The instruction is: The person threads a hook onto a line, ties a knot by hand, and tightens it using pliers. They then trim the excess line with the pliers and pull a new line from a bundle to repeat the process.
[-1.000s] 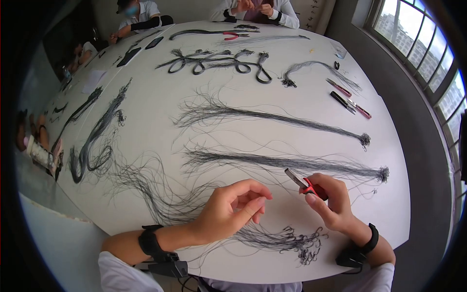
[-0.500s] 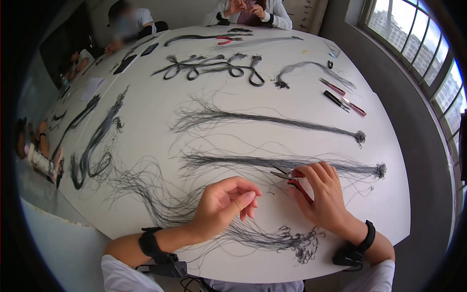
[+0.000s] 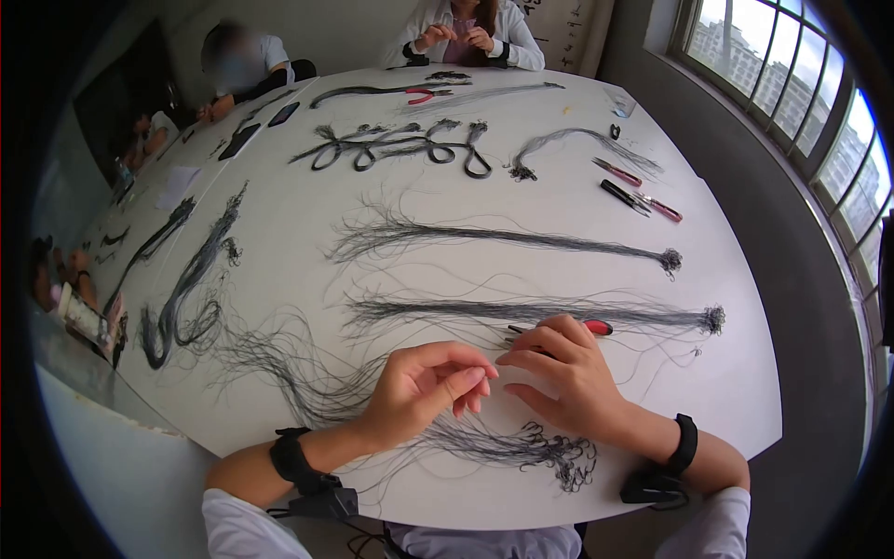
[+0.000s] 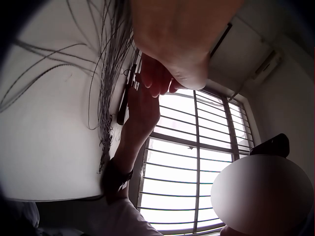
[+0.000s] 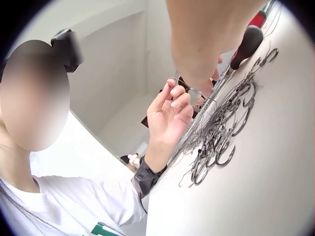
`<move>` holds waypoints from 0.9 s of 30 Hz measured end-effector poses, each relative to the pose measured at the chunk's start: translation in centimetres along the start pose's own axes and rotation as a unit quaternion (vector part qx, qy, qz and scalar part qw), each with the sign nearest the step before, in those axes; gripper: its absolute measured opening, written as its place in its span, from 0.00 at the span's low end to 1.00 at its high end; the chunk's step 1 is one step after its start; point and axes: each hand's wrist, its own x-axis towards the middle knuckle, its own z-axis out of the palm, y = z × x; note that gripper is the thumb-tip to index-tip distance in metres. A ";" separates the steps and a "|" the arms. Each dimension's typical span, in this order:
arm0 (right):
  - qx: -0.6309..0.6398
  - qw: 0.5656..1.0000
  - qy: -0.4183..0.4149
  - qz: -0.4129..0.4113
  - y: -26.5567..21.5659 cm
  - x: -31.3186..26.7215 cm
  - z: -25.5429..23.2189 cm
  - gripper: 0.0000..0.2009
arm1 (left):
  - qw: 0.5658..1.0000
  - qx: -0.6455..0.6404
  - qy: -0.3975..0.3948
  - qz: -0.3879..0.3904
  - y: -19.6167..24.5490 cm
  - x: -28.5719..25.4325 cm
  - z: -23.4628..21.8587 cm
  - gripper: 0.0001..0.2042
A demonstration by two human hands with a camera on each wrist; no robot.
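Note:
My left hand [image 3: 424, 384] has its thumb and forefinger pinched together. In the right wrist view a fine line [image 5: 183, 81] arcs from the fingertips of that left hand [image 5: 170, 115]. My right hand [image 3: 568, 382] holds nothing, its fingers loosely bent and its fingertips close to the left ones. Behind the right hand lie pliers with red and black handles [image 3: 598, 327], partly covered by it. Below both hands a bundle of dark fishing lines [image 3: 466, 440] runs across the table, ending in a cluster of fish hooks [image 3: 570, 458], seen larger as curved hooks [image 5: 226, 155] in the right wrist view.
Two straight bundles of hooked line [image 3: 521, 312] [image 3: 521, 240] lie farther off. Looped bundles [image 3: 400, 149] sit beyond them, with cutters [image 3: 624, 197] at the right and red-handled pliers [image 3: 426, 95] at the back. People sit around the white table [image 3: 279, 252].
The pliers have gone from the right hand's grip to the table behind it. My right hand has moved left toward the left hand, which keeps its pinch.

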 end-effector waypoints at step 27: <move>0.478 0.852 -0.133 0.164 -0.5 -0.7 -0.1 0.03 | 0.996 -0.024 0.058 0.062 -0.8 0.7 -0.8 0.08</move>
